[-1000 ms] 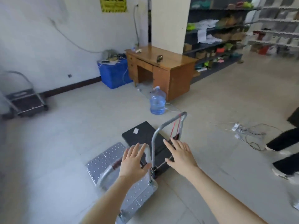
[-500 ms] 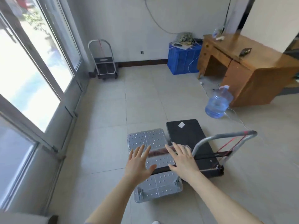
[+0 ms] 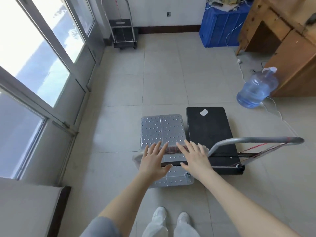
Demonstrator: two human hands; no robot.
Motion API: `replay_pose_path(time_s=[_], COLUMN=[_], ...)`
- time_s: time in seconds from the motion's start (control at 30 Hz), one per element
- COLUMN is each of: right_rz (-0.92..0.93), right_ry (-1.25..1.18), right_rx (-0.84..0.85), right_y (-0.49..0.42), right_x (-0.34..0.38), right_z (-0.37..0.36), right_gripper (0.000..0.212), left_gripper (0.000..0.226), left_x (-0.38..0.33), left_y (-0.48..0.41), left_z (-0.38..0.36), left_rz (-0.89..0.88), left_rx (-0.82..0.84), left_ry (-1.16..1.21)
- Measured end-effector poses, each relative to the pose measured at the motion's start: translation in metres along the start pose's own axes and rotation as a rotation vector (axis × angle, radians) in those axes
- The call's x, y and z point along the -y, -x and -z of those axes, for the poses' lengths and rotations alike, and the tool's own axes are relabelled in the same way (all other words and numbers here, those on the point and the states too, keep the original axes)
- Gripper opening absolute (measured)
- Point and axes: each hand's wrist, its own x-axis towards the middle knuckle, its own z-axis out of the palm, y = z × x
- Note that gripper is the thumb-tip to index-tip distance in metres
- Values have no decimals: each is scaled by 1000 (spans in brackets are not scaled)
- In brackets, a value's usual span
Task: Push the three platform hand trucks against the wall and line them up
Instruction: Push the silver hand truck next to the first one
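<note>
A silver studded hand truck (image 3: 162,130) stands on the floor just in front of me. Its wrapped handle (image 3: 171,150) runs under both my hands. My left hand (image 3: 153,159) and my right hand (image 3: 195,156) hover over that handle with fingers spread, holding nothing. A black hand truck (image 3: 209,132) sits right beside the silver one, its grey handle (image 3: 256,140) reaching to the right. A third hand truck (image 3: 124,34) stands against the far wall near the window corner.
A glass door and windows (image 3: 39,65) line the left side. A blue crate (image 3: 220,26) and a wooden desk (image 3: 283,41) stand at the back right. A blue water jug (image 3: 256,89) and loose cables (image 3: 277,110) lie on the floor beside the black truck.
My view has swung left and down toward the window wall. Both hands have shifted from the black truck's handle to above the silver truck's handle, still spread.
</note>
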Motion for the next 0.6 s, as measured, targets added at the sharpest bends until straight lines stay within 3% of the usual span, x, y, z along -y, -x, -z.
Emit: replay_pose_path(time_s=[0.33, 0.6], right_rz=[60, 40], right_ry=[-23, -103], right_rx=[112, 158], right_y=[-52, -81], right_x=[-21, -19], right_z=[-34, -46], right_gripper=[75, 32], left_gripper=[89, 36], left_x=[9, 13], left_y=[-48, -71], left_z=[-31, -49], left_rz=[131, 157], left_rx=[98, 73], left_ry=[-2, -23])
